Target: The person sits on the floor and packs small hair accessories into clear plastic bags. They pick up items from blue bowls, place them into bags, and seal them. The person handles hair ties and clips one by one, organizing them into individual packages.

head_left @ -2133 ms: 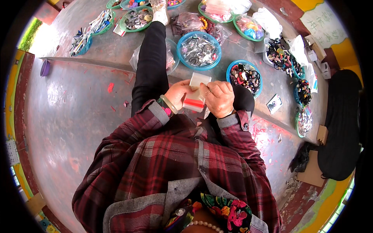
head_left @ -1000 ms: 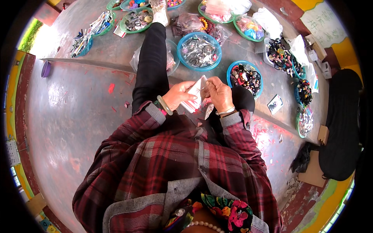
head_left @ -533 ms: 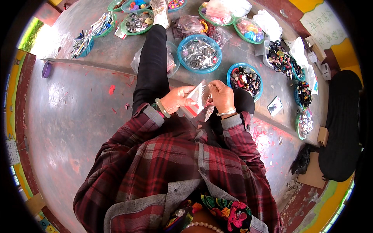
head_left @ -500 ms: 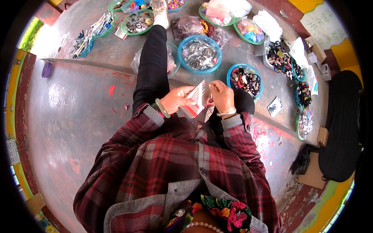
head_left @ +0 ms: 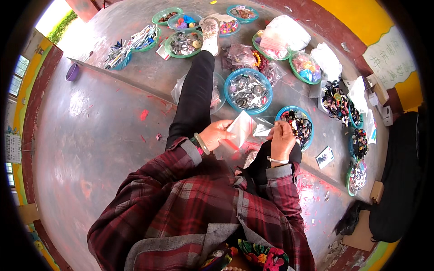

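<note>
Clear, whitish plastic bags with red edges (head_left: 242, 127) are lying in a flat pile in the left hand (head_left: 216, 137), and I am seeing from far off that its thumb and fingers are gripping them. At four o'clock from the pile, the right hand (head_left: 282, 140) is pinching a thin, see-through plastic bag (head_left: 263, 128). A round blue plastic basket (head_left: 226, 92) with small wrapped things is sitting at twelve o'clock from the pile. Another round blue plastic basket (head_left: 311, 126), with dark and bright bits, is sitting at one o'clock from the right hand.
</note>
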Motion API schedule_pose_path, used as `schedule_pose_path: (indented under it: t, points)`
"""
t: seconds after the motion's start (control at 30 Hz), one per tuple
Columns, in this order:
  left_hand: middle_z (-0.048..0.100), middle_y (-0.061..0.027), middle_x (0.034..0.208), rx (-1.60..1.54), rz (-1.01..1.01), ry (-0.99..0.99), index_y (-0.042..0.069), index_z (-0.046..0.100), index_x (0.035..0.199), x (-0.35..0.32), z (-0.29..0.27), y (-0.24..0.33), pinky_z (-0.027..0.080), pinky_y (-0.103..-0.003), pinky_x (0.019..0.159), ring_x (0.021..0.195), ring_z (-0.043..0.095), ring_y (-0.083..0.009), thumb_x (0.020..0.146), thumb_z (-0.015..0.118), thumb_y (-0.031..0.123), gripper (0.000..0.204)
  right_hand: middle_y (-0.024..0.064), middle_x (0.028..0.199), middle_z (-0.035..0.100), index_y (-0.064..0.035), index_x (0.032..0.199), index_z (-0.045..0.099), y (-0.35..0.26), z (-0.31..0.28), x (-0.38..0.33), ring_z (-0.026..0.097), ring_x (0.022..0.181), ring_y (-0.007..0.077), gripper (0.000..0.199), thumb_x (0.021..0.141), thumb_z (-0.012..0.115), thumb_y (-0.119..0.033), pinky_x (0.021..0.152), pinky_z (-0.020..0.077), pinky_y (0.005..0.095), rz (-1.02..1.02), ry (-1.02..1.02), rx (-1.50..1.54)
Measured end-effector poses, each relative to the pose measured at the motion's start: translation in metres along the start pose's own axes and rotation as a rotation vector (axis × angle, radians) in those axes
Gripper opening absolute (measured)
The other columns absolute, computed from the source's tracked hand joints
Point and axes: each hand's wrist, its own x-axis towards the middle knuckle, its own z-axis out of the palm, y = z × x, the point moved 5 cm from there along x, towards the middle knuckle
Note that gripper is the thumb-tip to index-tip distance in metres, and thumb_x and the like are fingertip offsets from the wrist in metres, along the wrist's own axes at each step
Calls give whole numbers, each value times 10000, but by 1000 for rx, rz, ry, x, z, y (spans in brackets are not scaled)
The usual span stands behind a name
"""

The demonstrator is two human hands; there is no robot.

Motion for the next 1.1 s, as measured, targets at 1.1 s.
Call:
schedule_pose_path:
  t: [1.1]
  points:
    - [599,-200,1004,889,450,1088,-8,530,1101,107,-121,41,441,-368,855,930,578,-357,688,587,-2,418,59,637,598,-7,890,569,7,18,7,544,482,106,148,893,502,-139,443,379,202,247,-233,264]
